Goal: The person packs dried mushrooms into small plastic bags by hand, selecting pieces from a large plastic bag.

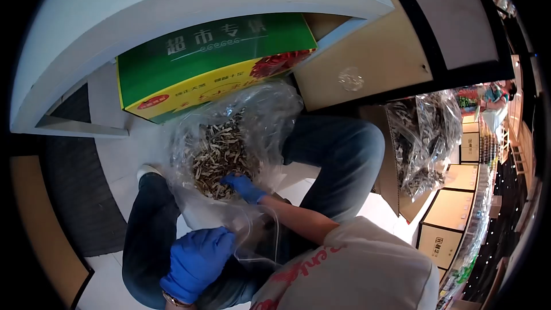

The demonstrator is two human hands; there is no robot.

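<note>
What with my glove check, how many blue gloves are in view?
2: one on the left hand, gripping the clear zip bag; the other on the right hand, among dried strips in the open bag. The distant person is too small to check.

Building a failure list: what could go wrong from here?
Loose strips around the right hand could scatter onto the floor if lifted. The small clear bag, held by the left hand, looks limp and might sag. The large bag has soft sides that may slump.
</note>
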